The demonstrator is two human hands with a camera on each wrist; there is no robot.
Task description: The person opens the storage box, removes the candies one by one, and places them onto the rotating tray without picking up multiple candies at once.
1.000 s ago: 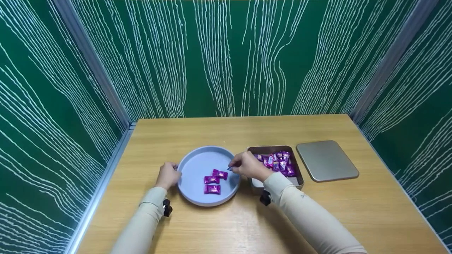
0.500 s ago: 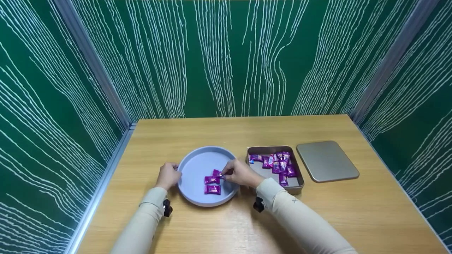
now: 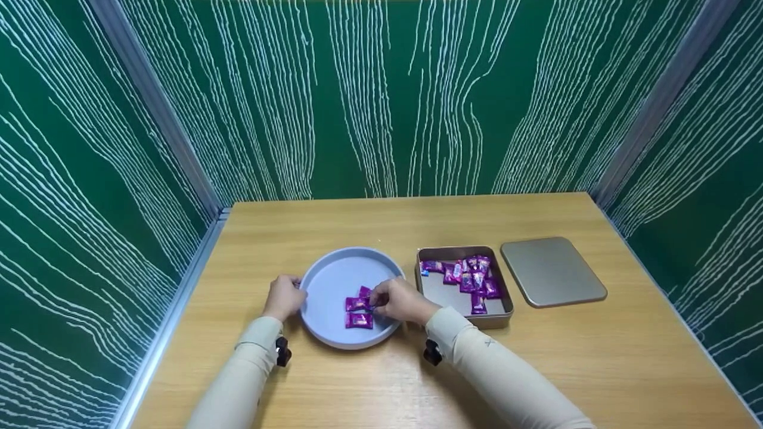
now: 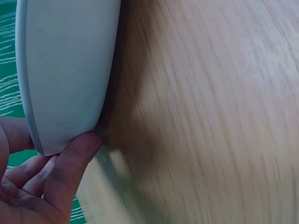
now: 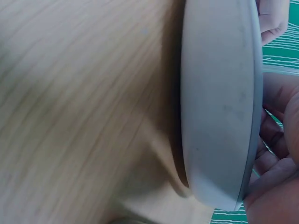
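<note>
your right hand (image 3: 402,300) covers part of the purple packets (image 3: 358,304) in the bowl (image 3: 331,280), can't tell if you're pinching one; packet print too small to read; left wrist view cuts off bowl and your left hand (image 4: 46,184); your sleeves (image 3: 512,369) run off head view's bottom edge

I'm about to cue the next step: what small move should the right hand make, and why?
Probably open the right hand gently, letting go of anything pinched: it is curled down inside the blue tray, close by the purple candies, and the left hand grips the tray's edge. Whether it pinches a candy is hidden.
</note>
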